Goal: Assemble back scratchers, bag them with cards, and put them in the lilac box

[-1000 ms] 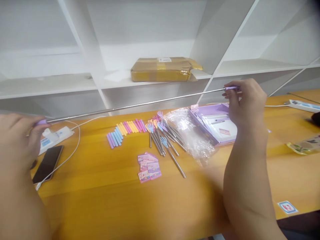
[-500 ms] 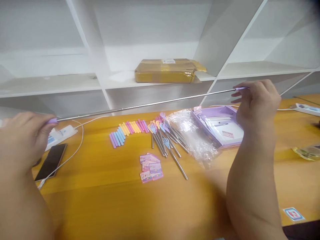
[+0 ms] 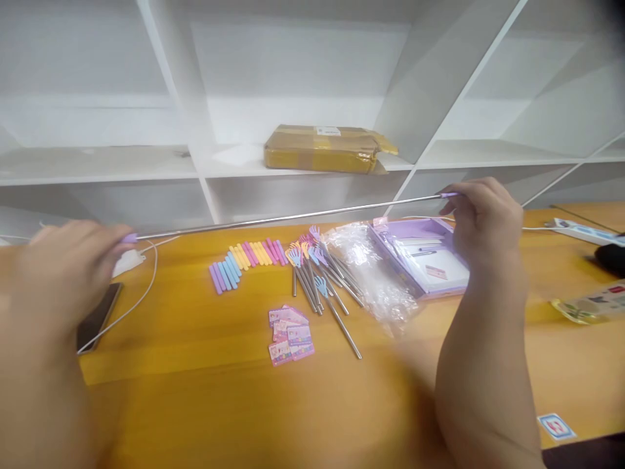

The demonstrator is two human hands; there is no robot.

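Observation:
A telescopic back scratcher (image 3: 293, 215) is stretched out long between my hands, its thin metal rod sloping up slightly to the right. My left hand (image 3: 73, 267), blurred, is closed on the purple end at the left. At the other end my right hand (image 3: 483, 212) pinches a purple tip, most of which the fingers hide. Below the rod lies a pile of shorter back scratchers (image 3: 322, 260) with coloured hand-shaped heads. Left of them is a curved row of purple, blue, yellow and pink grip sleeves (image 3: 249, 257). Small pink printed cards (image 3: 291, 335) lie nearer me.
Clear plastic wrap (image 3: 385, 286) and an open purple box (image 3: 439, 286) lie right of the pile. A phone (image 3: 100, 316) with a white cable is partly behind my left hand. A taped carton (image 3: 322, 150) sits on the white shelf. A power strip (image 3: 586, 229) lies far right.
Both hands stay on the extended back scratcher. The right hand has come lower and left in the view, the left end slightly right. The whole scene has shifted a little with the camera.

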